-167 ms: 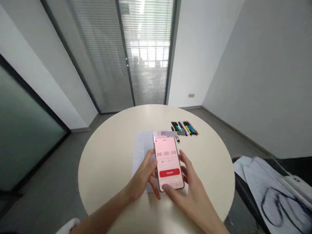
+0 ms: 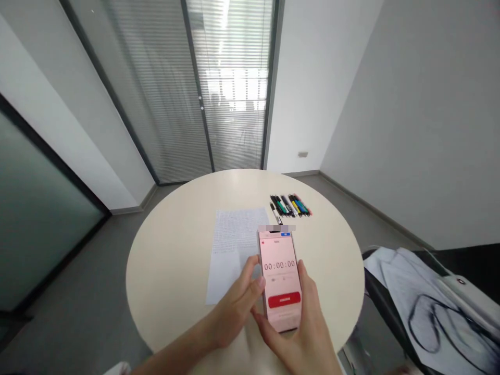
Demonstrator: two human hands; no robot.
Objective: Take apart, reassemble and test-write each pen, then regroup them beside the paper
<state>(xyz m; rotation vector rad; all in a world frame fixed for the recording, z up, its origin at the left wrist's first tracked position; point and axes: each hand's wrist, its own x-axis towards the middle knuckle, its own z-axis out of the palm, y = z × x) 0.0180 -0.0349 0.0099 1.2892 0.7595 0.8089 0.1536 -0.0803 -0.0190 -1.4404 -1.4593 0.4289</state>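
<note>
Head view: left hand (image 2: 234,312), right hand (image 2: 299,333) clasping smartphone (image 2: 279,276)

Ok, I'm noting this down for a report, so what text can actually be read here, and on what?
Smartphone screen: "00 : 00 : 00"
Red button on that screen: label too blurred to read
Sheet of paper: lines too small to read
Pens: markings too small to read

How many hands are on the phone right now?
2: the left hand holds the left edge of the smartphone, and the right hand holds its right edge and lower end.
</note>
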